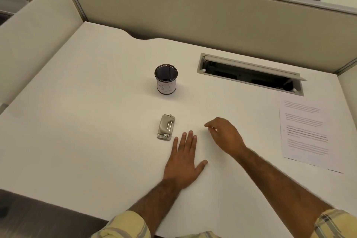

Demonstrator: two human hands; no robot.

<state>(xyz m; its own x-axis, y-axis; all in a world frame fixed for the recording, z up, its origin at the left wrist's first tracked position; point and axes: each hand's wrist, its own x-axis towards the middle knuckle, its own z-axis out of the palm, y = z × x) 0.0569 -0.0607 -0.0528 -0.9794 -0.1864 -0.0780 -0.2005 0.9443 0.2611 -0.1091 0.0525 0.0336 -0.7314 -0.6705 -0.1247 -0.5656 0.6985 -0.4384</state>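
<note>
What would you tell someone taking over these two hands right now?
Left hand: flat, open on the white desk, beside the small grey metal clip-like device, not touching it.
Right hand: fingers curled over the desk; a pinch cannot be told.
Black mesh cup with white label: upright beyond the device.
Done: nothing lifted. Left: likely grasping the device.
</note>
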